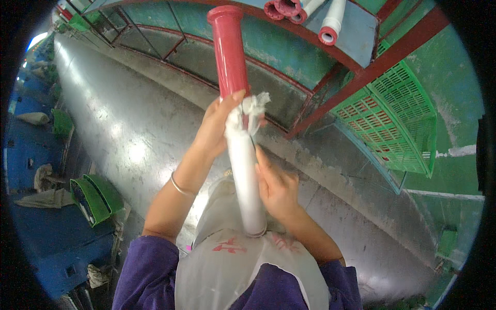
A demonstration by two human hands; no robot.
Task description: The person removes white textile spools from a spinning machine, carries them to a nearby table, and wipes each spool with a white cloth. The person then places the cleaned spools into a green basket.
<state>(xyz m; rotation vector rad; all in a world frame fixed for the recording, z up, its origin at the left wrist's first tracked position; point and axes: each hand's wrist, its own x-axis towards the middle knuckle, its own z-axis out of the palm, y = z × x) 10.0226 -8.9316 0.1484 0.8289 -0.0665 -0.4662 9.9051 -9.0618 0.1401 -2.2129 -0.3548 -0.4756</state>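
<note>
I hold a long tube upright in front of me; its upper part is red (229,51) and its lower part is covered in white yarn (246,175). My left hand (217,126) grips it near the middle, where a tuft of loose white thread (253,108) bunches up. My right hand (276,186) is closed around the white lower part, just above a white apron (232,258) on my lap. A thin metal bangle (181,187) sits on my left wrist.
A shiny grey floor (129,134) runs along the left. A red metal rack (382,62) with more red and white tubes (310,15) stands ahead. A green plastic crate (403,113) leans at the right, another green crate (95,199) at the left.
</note>
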